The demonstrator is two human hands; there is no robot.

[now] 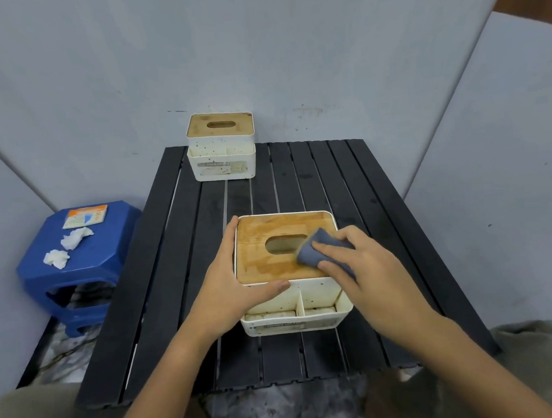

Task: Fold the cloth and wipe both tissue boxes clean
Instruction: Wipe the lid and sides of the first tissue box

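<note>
Near tissue box sits at the front-centre of the black slatted table, white body w/ wooden lid on top; lid's oval slot runs left-right, same as the box's long axis, and the front compartments w/ the label strip face the person. Right hand pinches the folded blue-grey cloth and presses it flat on the lid, just right of the slot, at the lid's right side; fingers lie over the cloth's top, thumb curls under its near edge, so the cloth is gripped between them. Cloth pad points roughly up-left toward the slot. Left hand braces the box at its left side: fingers straight along the left wall up toward the back corner, thumb stretched across the front rim of the lid — spread wide, clasping the corner btwn thumb and fingers, not curled. Second tissue box stands at the table's far edge, left of centre, well apart from the near one, same build, slot also left-right, label facing the person, dark specks on its white front. Left of the table a blue plastic stool carries two crumpled white tissues and a flat orange-white packet.
</note>
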